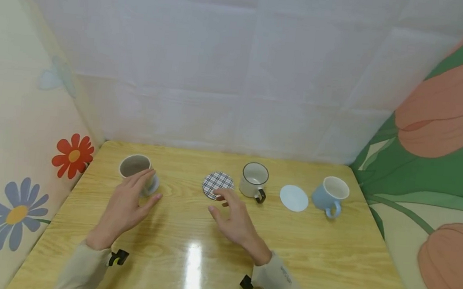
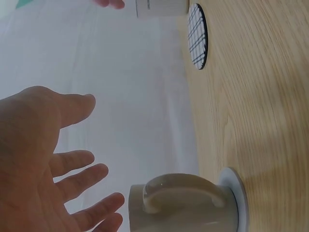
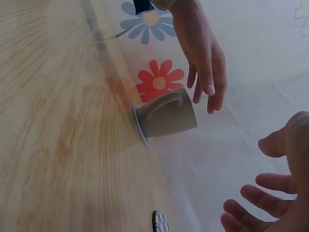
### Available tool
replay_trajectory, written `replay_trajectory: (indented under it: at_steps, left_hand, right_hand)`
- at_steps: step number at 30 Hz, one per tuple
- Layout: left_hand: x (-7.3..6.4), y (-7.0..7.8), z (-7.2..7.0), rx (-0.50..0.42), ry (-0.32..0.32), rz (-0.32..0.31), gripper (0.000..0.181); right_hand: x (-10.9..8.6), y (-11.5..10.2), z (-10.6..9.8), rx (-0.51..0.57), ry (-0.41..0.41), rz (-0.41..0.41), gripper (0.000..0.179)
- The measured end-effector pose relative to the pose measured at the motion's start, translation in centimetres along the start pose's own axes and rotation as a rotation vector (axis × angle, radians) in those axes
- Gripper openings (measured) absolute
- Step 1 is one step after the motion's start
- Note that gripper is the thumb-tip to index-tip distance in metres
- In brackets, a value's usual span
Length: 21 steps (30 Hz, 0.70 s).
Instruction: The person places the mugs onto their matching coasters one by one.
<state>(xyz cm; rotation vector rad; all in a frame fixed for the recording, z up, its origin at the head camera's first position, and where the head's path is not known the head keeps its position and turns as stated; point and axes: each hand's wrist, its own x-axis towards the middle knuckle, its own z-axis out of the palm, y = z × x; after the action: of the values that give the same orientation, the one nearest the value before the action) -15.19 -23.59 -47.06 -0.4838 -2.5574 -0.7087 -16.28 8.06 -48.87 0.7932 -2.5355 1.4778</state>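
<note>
At the left of the table, a greyish-beige mug (image 1: 130,166) stands upright on a round light grey coaster (image 1: 152,186). My left hand (image 1: 127,205) is just above and in front of this mug (image 3: 170,117); in the right wrist view its fingers are apart from the mug. To the right, my right hand (image 1: 238,218) hovers by the front edge of a plaid round coaster (image 1: 218,182), fingers loosely bent and holding nothing. A white mug (image 1: 251,186) with a dark rim and dark handle stands just right of the plaid coaster.
Farther right lie a pale blue round coaster (image 1: 294,198) and, beside it, a light blue mug (image 1: 324,197) with its handle toward the front. A white cloth (image 1: 236,94) hangs behind the wooden table (image 1: 329,261). Flower-printed cloths flank both sides.
</note>
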Motion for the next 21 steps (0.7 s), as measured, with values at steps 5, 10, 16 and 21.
replay_trajectory:
  at_steps: [5, 10, 16, 21]
  left_hand:
    - [0.3, 0.2, 0.5, -0.007, -0.026, -0.007, 0.065]
    - [0.5, 0.4, 0.8, -0.01, -0.039, -0.015, 0.065]
    - [0.9, 0.6, 1.4, -0.03, -0.071, -0.023, 0.066]
    - [1.0, 0.7, 1.9, -0.025, -0.106, -0.026, 0.067]
  right_hand:
    - [-0.1, 0.6, -1.0, -0.001, 0.053, -0.008, 0.039]
    - [-0.2, 0.7, -1.6, -0.005, 0.063, -0.007, 0.041]
    - [-0.6, 1.0, -2.5, -0.037, 0.104, -0.005, 0.042]
    - [-1.0, 1.6, -3.2, -0.027, 0.126, 0.027, 0.041]
